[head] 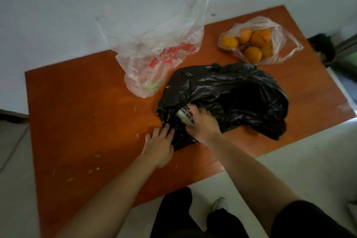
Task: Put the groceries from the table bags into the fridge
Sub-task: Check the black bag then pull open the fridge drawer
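Fingers of the right hand [202, 123] curl round a can [184, 115] in the mouth of the black bag [231, 92], which lies near the front edge of the tabletop [77, 112]. The left hand [159, 144] presses flat on the bag's near edge, fingers straight. A white bag [154, 60] with red print sits by the back edge. Oranges [252, 54] in a clear bag [286, 44] sit at the back right corner.

can [184, 115] — lying in black bag [222, 83] mouth | oranges [253, 54] — clear bag [279, 34]
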The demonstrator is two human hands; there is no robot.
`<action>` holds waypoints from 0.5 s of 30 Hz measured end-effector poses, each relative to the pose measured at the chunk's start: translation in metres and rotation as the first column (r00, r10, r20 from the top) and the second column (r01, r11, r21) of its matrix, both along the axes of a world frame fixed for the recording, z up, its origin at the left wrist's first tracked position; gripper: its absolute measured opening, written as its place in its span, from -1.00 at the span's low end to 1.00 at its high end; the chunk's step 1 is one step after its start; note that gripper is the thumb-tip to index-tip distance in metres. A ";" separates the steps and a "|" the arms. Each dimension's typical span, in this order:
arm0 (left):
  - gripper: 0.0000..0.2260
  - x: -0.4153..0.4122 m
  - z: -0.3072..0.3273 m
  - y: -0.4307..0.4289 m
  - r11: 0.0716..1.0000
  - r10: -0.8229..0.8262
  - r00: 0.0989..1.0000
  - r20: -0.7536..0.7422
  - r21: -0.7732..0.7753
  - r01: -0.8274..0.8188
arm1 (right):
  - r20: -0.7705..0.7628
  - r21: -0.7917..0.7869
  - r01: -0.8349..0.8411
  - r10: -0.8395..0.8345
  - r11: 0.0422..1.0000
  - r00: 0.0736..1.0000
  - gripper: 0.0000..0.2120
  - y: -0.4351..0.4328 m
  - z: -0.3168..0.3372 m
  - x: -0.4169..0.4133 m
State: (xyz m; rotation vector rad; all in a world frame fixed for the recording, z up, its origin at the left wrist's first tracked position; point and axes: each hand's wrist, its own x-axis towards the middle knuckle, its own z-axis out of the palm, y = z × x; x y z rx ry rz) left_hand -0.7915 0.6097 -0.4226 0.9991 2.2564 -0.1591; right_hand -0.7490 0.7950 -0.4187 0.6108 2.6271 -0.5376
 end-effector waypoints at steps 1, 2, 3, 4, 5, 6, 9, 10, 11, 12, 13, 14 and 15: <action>-0.42 -0.002 0.000 0.002 1.000 0.000 1.000 0.001 -0.004 0.000 | -0.014 -0.013 0.014 -0.014 1.000 1.000 -0.27 0.001 0.003 0.001; -0.42 -0.003 0.002 0.004 1.000 0.011 1.000 0.005 -0.005 -0.011 | -0.033 -0.015 0.027 -0.027 1.000 0.999 -0.25 0.002 0.008 0.003; -0.42 -0.003 0.003 0.007 1.000 0.027 1.000 0.008 -0.003 -0.027 | -0.052 -0.006 0.041 -0.041 0.999 0.998 -0.22 0.004 0.013 0.006; -0.43 -0.004 0.005 0.010 0.999 0.042 0.999 0.006 0.004 -0.042 | -0.071 0.005 0.060 -0.059 0.998 0.996 -0.19 0.005 0.019 0.010; -0.44 -0.003 0.006 0.013 0.999 0.053 0.999 -0.001 0.013 -0.053 | -0.091 0.009 0.081 -0.080 0.997 0.993 -0.16 0.007 0.025 0.015; -0.45 -0.003 0.007 0.016 0.998 0.061 0.998 -0.013 0.022 -0.060 | -0.109 0.002 0.102 -0.102 0.995 0.989 -0.14 0.009 0.031 0.022; -0.50 -0.003 0.011 0.025 0.998 0.064 0.997 -0.053 0.019 -0.063 | -0.150 -0.031 0.161 -0.164 0.986 0.975 -0.14 0.024 0.049 0.045; -0.51 -0.003 0.013 0.029 0.999 0.049 0.997 -0.066 0.003 -0.049 | -0.157 -0.033 0.180 -0.183 0.983 0.971 -0.15 0.030 0.055 0.054; -0.52 -0.004 0.015 0.031 0.999 0.029 0.997 -0.073 -0.024 -0.031 | -0.161 -0.032 0.200 -0.203 0.979 0.966 -0.16 0.035 0.060 0.065; -0.53 -0.005 0.017 0.034 0.998 0.013 0.997 -0.071 -0.057 -0.017 | -0.167 -0.031 0.224 -0.226 0.974 0.960 -0.16 0.041 0.066 0.076; -0.53 -0.006 0.020 0.037 0.996 0.008 0.998 -0.063 -0.092 -0.014 | -0.176 -0.034 0.251 -0.253 0.967 0.951 -0.16 0.047 0.072 0.089; -0.53 -0.006 0.024 0.039 0.992 0.013 0.998 -0.054 -0.125 -0.020 | -0.185 -0.042 0.280 -0.283 0.959 0.941 -0.15 0.052 0.078 0.102; -0.53 -0.004 0.029 0.043 0.989 0.023 0.998 -0.054 -0.145 -0.030 | -0.193 -0.050 0.308 -0.312 0.950 0.930 -0.14 0.056 0.084 0.116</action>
